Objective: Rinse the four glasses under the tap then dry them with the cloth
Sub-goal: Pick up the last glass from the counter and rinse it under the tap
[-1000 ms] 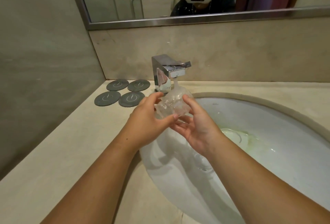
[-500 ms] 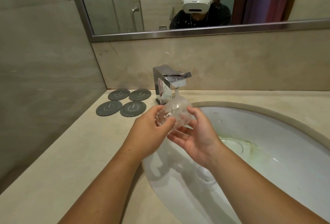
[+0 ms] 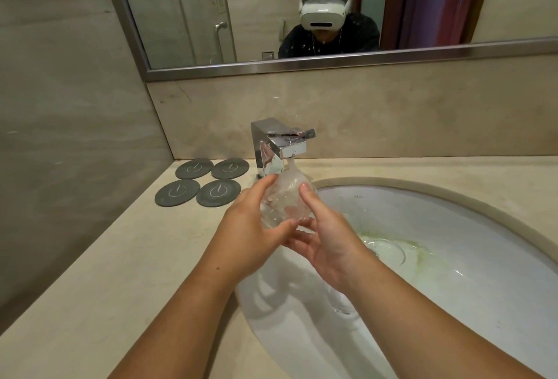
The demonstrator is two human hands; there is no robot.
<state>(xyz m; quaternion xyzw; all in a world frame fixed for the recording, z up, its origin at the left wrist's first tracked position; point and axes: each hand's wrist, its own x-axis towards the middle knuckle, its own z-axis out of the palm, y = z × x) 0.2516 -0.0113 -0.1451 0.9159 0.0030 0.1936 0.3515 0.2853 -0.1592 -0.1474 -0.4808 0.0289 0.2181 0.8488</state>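
Glass [image 3: 283,200] is held in the stream under the tap [image 3: 282,144], above the left end of the sink [image 3: 453,221]. Compared with a second ago, it has been turned slightly between the hands, and its rounded side is now presented more fully to the water. The hold is otherwise as before.

Left hand [image 3: 250,236]: fingers curled over the far left side, thumb under the lower end. Right hand [image 3: 327,245]: thumb pressed on the right wall, fingers loosely spread beneath.

Judged: rinsing of this glass is continuing; drying is not yet begun.

The view has been tilted up, so more of the mirror [image 3: 271,10] is shown.

Not resolved: the glass's mouth and any stem, which are blurred by water and masked by fingers. A faint clear outline [image 3: 339,303] low in the sink may be another glass; unconfirmed. The cloth and the remaining glasses are not seen. Four coasters [image 3: 208,182] lie bare on the counter [image 3: 105,257], left of the tap.
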